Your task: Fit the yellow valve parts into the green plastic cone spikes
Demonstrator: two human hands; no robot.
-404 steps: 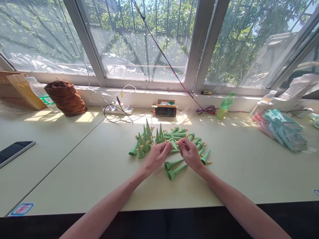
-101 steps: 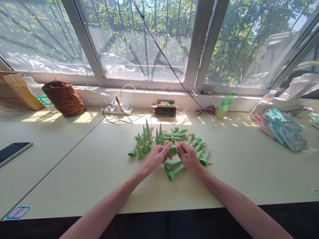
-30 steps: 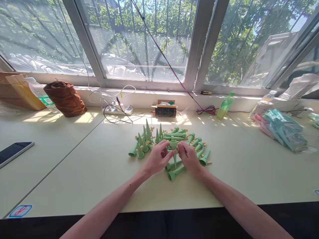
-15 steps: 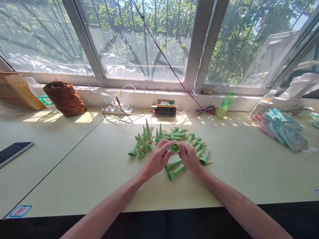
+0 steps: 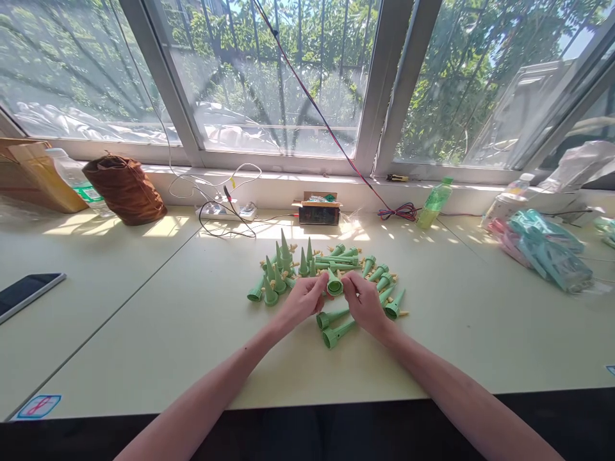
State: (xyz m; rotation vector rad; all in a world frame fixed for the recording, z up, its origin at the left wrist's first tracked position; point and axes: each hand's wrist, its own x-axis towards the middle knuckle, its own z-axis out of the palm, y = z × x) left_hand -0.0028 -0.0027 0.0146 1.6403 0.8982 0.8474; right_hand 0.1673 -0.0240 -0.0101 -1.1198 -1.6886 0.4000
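Note:
Between my hands is a green plastic watering spike (image 5: pixel 335 286), its round open end facing me. My left hand (image 5: pixel 305 299) grips it from the left, with the thumb along its side. At the right side of its rim, the fingers of my right hand (image 5: pixel 364 301) are closed; any small part pinched there is hidden. More green spikes, many with tan valves, lie around my hands. Several stand point up in a left cluster (image 5: pixel 278 278). Others lie on their sides at the right (image 5: pixel 384 280), and two lie nearest me, one being a spike (image 5: pixel 336 334) below my right hand.
A small dark box (image 5: pixel 319 216) stands at the back of the table (image 5: pixel 192 358). Behind are a power strip (image 5: pixel 225 210) with cables, a green bottle (image 5: pixel 435 203) and a brown bag (image 5: pixel 125 191). A phone (image 5: pixel 29 294) lies left, plastic bags (image 5: pixel 548 250) right.
The held spike has tilted, so more of its outer side shows above the rim. My left hand has shifted slightly down and its grip has changed; my right hand has barely moved.

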